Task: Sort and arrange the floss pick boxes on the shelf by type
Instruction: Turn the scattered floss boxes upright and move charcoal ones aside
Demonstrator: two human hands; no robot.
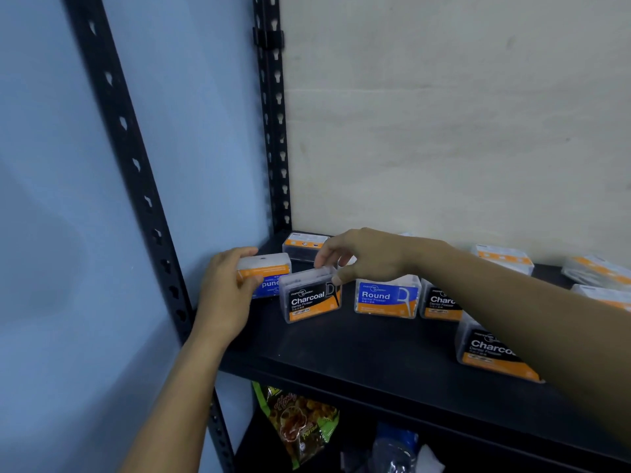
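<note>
At nine o'clock the left hand grips a blue box. The right hand pinches a black box, which should join the other black boxes.

Black shelf board: matt, smooth, faint dull sheen. Black slotted metal upright: painted, semi-matt. Clear plastic box with black Charcoal label: glossy walls, frosted lid, smooth printed label. Translucent plastic box with orange-and-blue label: frosted, milky. Cream back wall: matt paint, rough, scuffed. Blue side wall: smooth, matt. Green-and-orange snack bag: glossy crinkled plastic film.
</note>
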